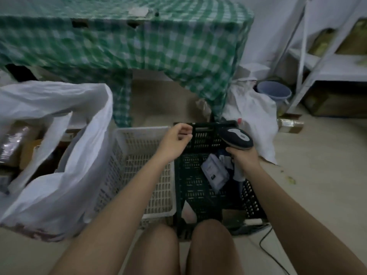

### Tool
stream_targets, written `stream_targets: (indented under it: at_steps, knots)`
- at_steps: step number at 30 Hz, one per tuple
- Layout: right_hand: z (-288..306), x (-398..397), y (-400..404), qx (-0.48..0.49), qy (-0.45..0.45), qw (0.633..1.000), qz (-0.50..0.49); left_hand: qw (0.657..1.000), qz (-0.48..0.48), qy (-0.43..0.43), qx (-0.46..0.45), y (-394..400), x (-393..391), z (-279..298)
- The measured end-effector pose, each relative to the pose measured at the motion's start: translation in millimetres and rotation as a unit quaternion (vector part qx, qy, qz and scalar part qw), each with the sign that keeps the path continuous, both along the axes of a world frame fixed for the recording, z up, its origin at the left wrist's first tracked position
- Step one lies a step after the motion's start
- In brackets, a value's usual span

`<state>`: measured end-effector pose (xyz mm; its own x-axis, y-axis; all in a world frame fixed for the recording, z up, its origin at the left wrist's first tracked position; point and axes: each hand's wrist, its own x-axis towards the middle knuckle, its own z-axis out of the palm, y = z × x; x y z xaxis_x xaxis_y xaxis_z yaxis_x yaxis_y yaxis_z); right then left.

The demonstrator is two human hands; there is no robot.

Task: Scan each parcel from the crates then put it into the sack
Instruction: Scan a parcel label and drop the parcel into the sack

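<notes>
Right hand (243, 155) grips the scanner (236, 138) over the black crate (190, 187), where a parcel (215, 173) lies, label unreadable. Left hand (174, 141) hovers loosely curled, holding nothing. Sack (65, 155) sits left of the white crate (143, 155).

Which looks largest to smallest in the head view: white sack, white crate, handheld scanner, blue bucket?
1. white sack, though nearness to the camera may flatter it.
2. white crate.
3. handheld scanner and blue bucket look alike; the bucket stands farther off, so unranked.
</notes>
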<state>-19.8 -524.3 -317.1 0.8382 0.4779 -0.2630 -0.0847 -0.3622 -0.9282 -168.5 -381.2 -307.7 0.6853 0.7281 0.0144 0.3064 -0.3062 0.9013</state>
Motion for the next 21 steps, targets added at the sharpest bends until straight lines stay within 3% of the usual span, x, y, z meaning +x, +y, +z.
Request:
stream_targets:
  at_steps: [3, 7, 12, 18, 21]
  knots:
    - [-32.8, 30.9, -0.7, -0.061, 0.005, 0.998, -0.003, 0.997, -0.015, 0.061, -0.043, 4.4, 47.0, -58.0]
    - [-92.0, 74.9, 6.7, -0.058, 0.037, 0.995, -0.073, 0.986, -0.037, 0.14, -0.083, 18.5, 101.5, -133.5]
    - [-162.6, 117.3, 41.2, -0.118, 0.094, 0.988, -0.033, 0.967, -0.071, 0.224, -0.101, 41.2, 166.9, -219.2]
    - [-231.5, 156.3, 71.5, -0.103, 0.173, 0.98, -0.015, 0.959, -0.07, 0.24, -0.134, 72.6, 234.0, -319.7]
    - [-258.5, 170.5, 76.6, -0.13, 0.179, 0.975, -0.009, 0.96, -0.12, 0.21, -0.141, 82.2, 256.6, -357.5]
